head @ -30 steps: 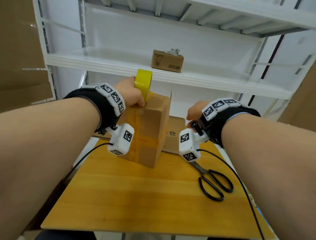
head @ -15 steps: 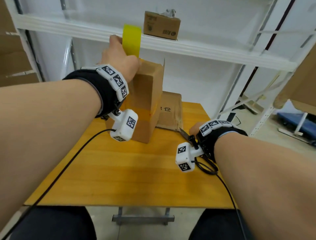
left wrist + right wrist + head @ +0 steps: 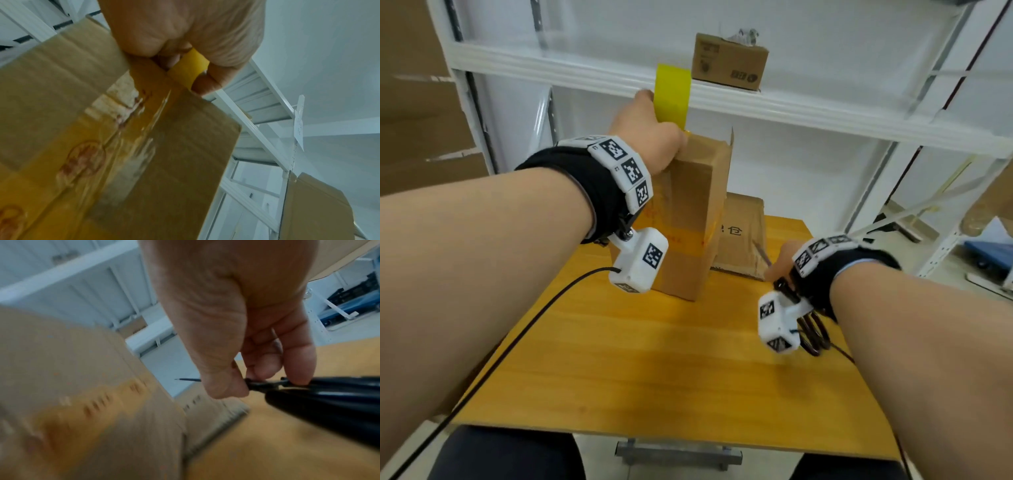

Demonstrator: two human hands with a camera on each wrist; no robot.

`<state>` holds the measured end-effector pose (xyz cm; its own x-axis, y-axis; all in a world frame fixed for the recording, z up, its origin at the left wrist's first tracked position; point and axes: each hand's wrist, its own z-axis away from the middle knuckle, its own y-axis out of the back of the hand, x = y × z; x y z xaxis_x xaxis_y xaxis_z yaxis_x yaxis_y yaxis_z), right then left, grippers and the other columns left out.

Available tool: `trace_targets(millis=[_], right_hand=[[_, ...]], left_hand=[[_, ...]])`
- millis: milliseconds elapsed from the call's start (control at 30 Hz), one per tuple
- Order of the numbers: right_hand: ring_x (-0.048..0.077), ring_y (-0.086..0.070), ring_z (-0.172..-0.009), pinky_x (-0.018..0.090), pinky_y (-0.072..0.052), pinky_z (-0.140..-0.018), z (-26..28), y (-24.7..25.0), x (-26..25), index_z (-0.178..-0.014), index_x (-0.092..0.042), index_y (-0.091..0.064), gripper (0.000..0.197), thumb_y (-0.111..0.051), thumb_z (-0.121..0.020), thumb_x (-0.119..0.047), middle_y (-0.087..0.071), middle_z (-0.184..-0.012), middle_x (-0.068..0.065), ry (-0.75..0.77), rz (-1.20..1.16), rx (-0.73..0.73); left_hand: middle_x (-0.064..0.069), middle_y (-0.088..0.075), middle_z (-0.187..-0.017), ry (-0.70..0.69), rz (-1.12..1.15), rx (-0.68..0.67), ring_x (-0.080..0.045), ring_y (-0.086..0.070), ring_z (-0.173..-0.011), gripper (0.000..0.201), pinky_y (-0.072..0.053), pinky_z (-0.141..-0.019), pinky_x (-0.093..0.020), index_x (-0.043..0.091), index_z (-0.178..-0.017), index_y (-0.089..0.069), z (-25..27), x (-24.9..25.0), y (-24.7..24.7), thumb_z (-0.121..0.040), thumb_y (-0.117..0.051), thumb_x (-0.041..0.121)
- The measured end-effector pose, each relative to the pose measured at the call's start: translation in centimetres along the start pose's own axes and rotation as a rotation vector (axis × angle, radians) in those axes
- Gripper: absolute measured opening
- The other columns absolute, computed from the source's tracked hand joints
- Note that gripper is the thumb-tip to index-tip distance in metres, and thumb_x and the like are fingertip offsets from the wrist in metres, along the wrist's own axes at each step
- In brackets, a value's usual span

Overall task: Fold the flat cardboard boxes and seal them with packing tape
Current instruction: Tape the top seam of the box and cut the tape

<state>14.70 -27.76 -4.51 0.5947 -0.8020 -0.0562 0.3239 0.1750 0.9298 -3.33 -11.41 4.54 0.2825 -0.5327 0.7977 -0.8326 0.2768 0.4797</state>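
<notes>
The tall brown corrugated cardboard box [image 3: 690, 219] stands upright on end toward the far middle of the orange wooden table [image 3: 671, 370]. A glossy band of yellowish packing tape runs up its near face, crossed by another band about halfway up, with blurred reddish print showing beneath the tape in the left wrist view. One flap [image 3: 729, 140] at the top far corner sticks up, not folded down.

At the box's top near edge, the left hand [image 3: 650, 137] has its fingers curled round a yellow roll of packing tape [image 3: 672, 94], which stands on edge above the box at about twelve o'clock from it; the left wrist view shows the tape strip [image 3: 190, 69] running from between the fingers down onto the cardboard.

Just behind the box, at about two o'clock, a flattened brown cardboard box with black print [image 3: 743, 236] lies on the table. At about four o'clock from the standing box, the right hand [image 3: 782, 260] pinches black-handled scissors [image 3: 320, 400] near their pivot with thumb and fingertips, the thin blade tip pointing away toward the flat carton and the handle loops trailing back under the wrist.

Beyond the table a white metal shelf rack [image 3: 808, 109] carries a small brown printed carton [image 3: 729, 61] at about one o'clock.
</notes>
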Motion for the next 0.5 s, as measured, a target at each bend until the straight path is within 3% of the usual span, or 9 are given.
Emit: trace_targets(millis=[67,100,167,233,300,333,400,500], right_hand=[[0.022,-0.057,-0.074,0.022,-0.055,-0.065,0.3,3.1,-0.5,-0.087,-0.014,-0.060,0.018,-0.071,-0.088,-0.028,-0.061,-0.091,0.006,0.027,-0.160,0.123],[0.021,-0.060,-0.070,0.022,-0.054,-0.060,0.6,5.0,-1.0,-0.087,-0.012,-0.063,0.021,-0.070,-0.087,-0.032,-0.065,-0.088,0.005,0.051,-0.187,0.184],[0.026,-0.069,-0.078,0.032,-0.058,-0.075,1.8,8.6,-2.8,-0.088,-0.012,-0.070,0.033,-0.065,-0.084,-0.044,-0.073,-0.087,0.006,0.095,-0.162,0.313],[0.030,-0.071,-0.087,0.039,-0.058,-0.083,3.3,11.7,-4.7,-0.086,-0.014,-0.070,0.034,-0.063,-0.082,-0.047,-0.073,-0.084,0.007,0.150,-0.200,0.402],[0.032,-0.070,-0.085,0.042,-0.058,-0.084,4.7,13.9,-6.6,-0.087,-0.012,-0.071,0.038,-0.061,-0.082,-0.048,-0.073,-0.086,0.009,0.194,-0.209,0.481],[0.031,-0.070,-0.084,0.044,-0.058,-0.085,5.5,14.9,-7.8,-0.086,-0.012,-0.072,0.040,-0.060,-0.080,-0.050,-0.074,-0.085,0.009,0.201,-0.218,0.493],[0.030,-0.071,-0.079,0.044,-0.058,-0.083,6.2,15.9,-10.1,-0.081,-0.012,-0.072,0.039,-0.059,-0.080,-0.049,-0.074,-0.082,0.008,0.233,-0.243,0.545],[0.028,-0.067,-0.073,0.034,-0.057,-0.073,5.1,15.6,-12.9,-0.086,-0.010,-0.069,0.029,-0.062,-0.084,-0.039,-0.070,-0.082,0.006,0.284,-0.144,0.586]], left_hand=[[-0.001,-0.056,-0.074,0.002,-0.005,-0.092,-0.023,-0.053,-0.071,0.013,-0.039,-0.055,-0.025,0.017,-0.081,-0.057,-0.5,0.4,1.1,-0.074,-0.068,0.014],[-0.002,-0.058,-0.073,0.018,-0.010,-0.127,-0.023,-0.053,-0.069,0.011,-0.038,-0.053,-0.024,0.015,-0.077,-0.059,-0.8,0.6,1.7,-0.074,-0.070,0.013],[-0.006,-0.065,-0.087,0.050,-0.045,-0.188,-0.021,-0.058,-0.073,0.019,-0.041,-0.056,-0.023,0.009,-0.091,-0.066,-1.3,0.9,2.9,-0.075,-0.074,0.015],[-0.009,-0.068,-0.100,0.066,-0.089,-0.260,-0.025,-0.063,-0.087,0.032,-0.050,-0.072,-0.029,0.008,-0.104,-0.067,-1.8,1.0,3.8,-0.076,-0.077,0.018],[-0.008,-0.070,-0.103,0.064,-0.091,-0.320,-0.028,-0.065,-0.096,0.032,-0.051,-0.092,-0.040,0.014,-0.106,-0.069,-2.2,0.9,4.6,-0.076,-0.079,0.021],[-0.007,-0.071,-0.102,0.063,-0.069,-0.347,-0.028,-0.066,-0.097,0.030,-0.050,-0.095,-0.043,0.017,-0.105,-0.070,-2.3,0.8,4.8,-0.076,-0.079,0.019],[-0.007,-0.073,-0.102,0.076,0.008,-0.413,-0.029,-0.067,-0.097,0.031,-0.051,-0.095,-0.046,0.019,-0.105,-0.071,-2.7,0.5,4.9,-0.076,-0.078,0.013],[-0.010,-0.072,-0.106,0.108,0.110,-0.534,-0.032,-0.067,-0.102,0.034,-0.051,-0.095,-0.049,0.017,-0.108,-0.071,-3.2,0.4,4.9,-0.077,-0.073,0.003]])
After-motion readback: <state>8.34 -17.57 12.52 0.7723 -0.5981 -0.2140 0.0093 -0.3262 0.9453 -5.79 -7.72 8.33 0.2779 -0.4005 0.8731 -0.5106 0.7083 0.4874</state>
